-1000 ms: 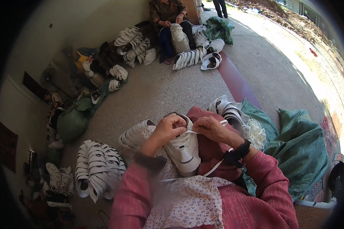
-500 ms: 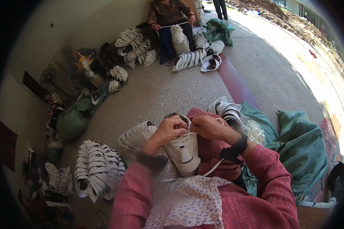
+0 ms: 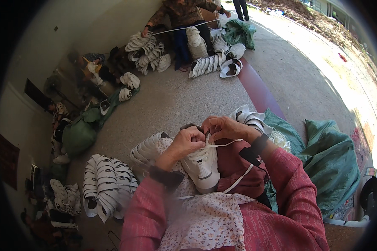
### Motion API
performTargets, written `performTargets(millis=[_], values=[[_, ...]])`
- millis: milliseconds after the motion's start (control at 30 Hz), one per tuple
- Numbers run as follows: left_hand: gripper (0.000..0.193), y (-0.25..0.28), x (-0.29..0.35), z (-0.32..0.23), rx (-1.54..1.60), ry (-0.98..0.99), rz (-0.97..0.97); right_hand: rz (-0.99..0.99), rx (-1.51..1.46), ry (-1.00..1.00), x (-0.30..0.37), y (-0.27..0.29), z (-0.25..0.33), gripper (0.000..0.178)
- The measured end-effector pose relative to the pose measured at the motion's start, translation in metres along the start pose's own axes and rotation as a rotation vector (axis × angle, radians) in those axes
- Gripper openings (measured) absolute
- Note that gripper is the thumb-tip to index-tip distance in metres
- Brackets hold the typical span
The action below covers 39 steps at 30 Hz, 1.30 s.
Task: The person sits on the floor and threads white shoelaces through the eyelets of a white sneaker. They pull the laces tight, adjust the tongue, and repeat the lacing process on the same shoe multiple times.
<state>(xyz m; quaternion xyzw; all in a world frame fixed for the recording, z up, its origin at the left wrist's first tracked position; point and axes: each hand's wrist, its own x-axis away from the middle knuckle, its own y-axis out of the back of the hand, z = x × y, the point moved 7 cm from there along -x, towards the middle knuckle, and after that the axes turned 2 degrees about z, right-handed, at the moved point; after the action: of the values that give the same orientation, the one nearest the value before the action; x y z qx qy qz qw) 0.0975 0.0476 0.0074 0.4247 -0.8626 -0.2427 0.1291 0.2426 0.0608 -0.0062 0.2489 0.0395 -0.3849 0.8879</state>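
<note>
A white shoe upper (image 3: pixel 202 170) rests on my lap, its toe toward me. My left hand (image 3: pixel 188 143) is closed on the left edge of its opening, near the eyelets. Beside it my right hand (image 3: pixel 224 129) pinches at the top of the lacing, thumb and forefinger together, seemingly on the white shoelace; the fingertips partly hide it. A loose stretch of the shoelace (image 3: pixel 229 143) runs out to the right below this hand. Lower rows of lacing cross the upper. Dark bands circle both my wrists.
Stacked white shoe uppers (image 3: pixel 107 184) stand on the floor at left, more (image 3: pixel 249 117) at right beside a bundle of laces (image 3: pixel 280 140) and a green sack (image 3: pixel 329 167). Across the floor a seated person (image 3: pixel 182 12) stretches a white lace among further stacks.
My right hand has shifted a little up and left along the upper, and the loose lace now trails out rightward. The seated person's arms have spread wider. My left hand stays put.
</note>
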Motion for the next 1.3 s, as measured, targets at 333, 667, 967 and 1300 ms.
performTargets(millis=[333, 667, 967, 1300], values=[[0.012, 0.090, 0.036, -0.026, -0.845, -0.253, -0.570, -0.014, -0.039, -0.015, 0.003, -0.002, -0.009, 0.028], [0.012, 0.224, 0.142, 0.026, -0.927, 0.157, -1.008, -0.047, -0.082, -0.042, 0.007, -0.004, -0.008, 0.026], [0.024, 0.068, 0.114, 0.016, -0.471, -0.029, -0.470, 0.002, 0.601, 0.141, 0.013, -0.027, 0.047, 0.020], [0.021, 0.034, 0.029, -0.012, -0.473, -0.279, -0.223, 0.072, 0.831, 0.165, 0.009, -0.040, 0.063, 0.010]])
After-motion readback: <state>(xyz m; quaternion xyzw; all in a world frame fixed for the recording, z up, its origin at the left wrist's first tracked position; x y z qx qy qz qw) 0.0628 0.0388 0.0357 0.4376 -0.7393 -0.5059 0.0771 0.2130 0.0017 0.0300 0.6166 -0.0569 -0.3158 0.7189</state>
